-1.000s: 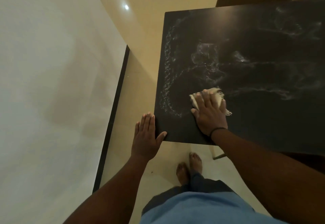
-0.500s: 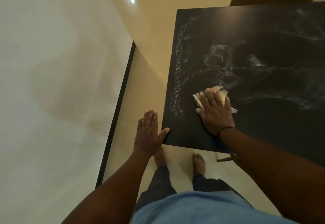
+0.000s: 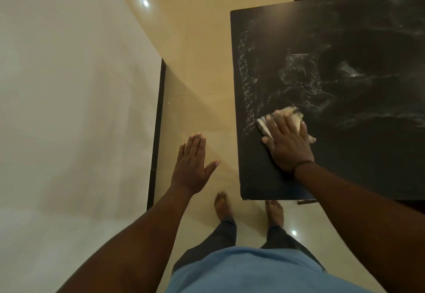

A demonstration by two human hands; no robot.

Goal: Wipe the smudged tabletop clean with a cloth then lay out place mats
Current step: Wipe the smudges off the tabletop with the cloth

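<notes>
Head view
Tabletop (image 3: 345,159): dark, matte, square-cornered; its near-left corner lies just above the person's feet. White smudges run in a speckled band along the left edge and in wisps across the middle and far right.
Cloth (image 3: 292,114): pale, frayed, bunched flat on the tabletop near the left edge, toward the near-left corner, at the lower end of the speckled band. Its fringe shows beyond the fingertips and on the hand's right side.
Right hand (image 3: 285,140): palm down on the cloth, fingers straight and spread, pressing it onto the tabletop; grasping nothing, simply flat. A dark band circles the wrist.
Left hand (image 3: 192,166): released, fingers straight and together, thumb out, held over the floor left of the tabletop's left edge, touching nothing.
Floor (image 3: 200,67): glossy beige tile with light reflections.
Wall (image 3: 69,85): pale, at left, with a dark skirting strip.
Feet (image 3: 222,205): bare, on the floor at the tabletop's near edge.
</notes>
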